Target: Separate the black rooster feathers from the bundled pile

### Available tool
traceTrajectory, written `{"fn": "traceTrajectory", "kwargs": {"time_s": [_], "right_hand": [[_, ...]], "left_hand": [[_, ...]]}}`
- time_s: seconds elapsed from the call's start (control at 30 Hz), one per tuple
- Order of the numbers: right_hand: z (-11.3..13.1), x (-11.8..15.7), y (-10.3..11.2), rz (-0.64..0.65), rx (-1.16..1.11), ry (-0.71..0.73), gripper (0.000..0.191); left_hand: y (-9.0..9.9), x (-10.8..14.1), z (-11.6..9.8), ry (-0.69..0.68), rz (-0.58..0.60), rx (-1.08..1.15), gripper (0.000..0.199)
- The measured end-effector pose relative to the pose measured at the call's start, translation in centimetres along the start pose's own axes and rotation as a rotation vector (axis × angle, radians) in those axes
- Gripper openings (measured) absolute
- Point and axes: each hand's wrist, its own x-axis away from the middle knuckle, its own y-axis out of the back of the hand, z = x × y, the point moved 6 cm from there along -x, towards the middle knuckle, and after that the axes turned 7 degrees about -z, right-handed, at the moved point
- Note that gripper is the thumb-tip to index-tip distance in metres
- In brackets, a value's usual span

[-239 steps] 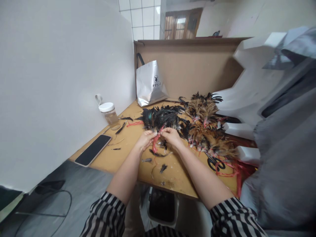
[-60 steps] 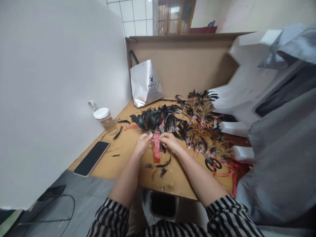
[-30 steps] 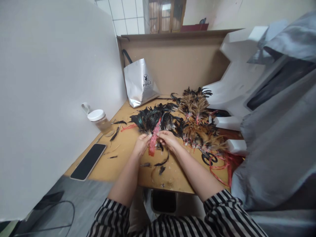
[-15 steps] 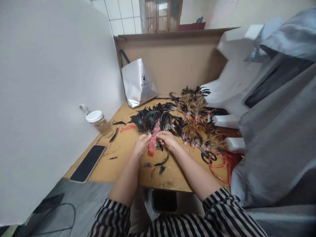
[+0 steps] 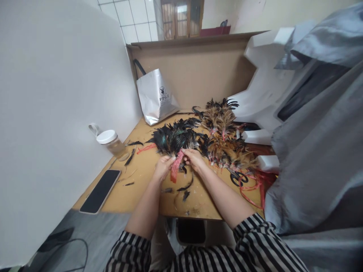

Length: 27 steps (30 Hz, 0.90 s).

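Head camera: tan table point(image 5: 204, 196) mid-frame, square white tiles point(image 5: 141, 19) upper left. Left hand point(image 5: 163, 168) and right hand point(image 5: 195, 160) pinch a crinkled red strip point(image 5: 176, 167) against glossy dark feathers point(image 5: 174, 138).

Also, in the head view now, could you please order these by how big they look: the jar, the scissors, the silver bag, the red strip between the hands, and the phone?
1. Silver bag
2. Phone
3. Jar
Not ranked: red strip and scissors, too alike, both partly covered.
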Motion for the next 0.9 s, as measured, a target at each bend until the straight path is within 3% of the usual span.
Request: {"fn": "traceTrajectory", "kwargs": {"time_s": [0.4,0.73,0.9], "right_hand": [[0.5,0.1,0.2,-0.020,0.005,-0.023,0.027],[0.2,-0.1,0.1,0.087,-0.083,-0.095,0.016],[0.3,-0.2,0.1,0.078,-0.104,-0.086,0.014]], "left_hand": [[-0.7,0.5,-0.8,0.003,0.035,0.059,0.022],[0.5,0.0,-0.6,0.011,-0.066,0.109,0.018],[0.5,0.0,-0.6,0.017,-0.046,0.104,0.022]]}}
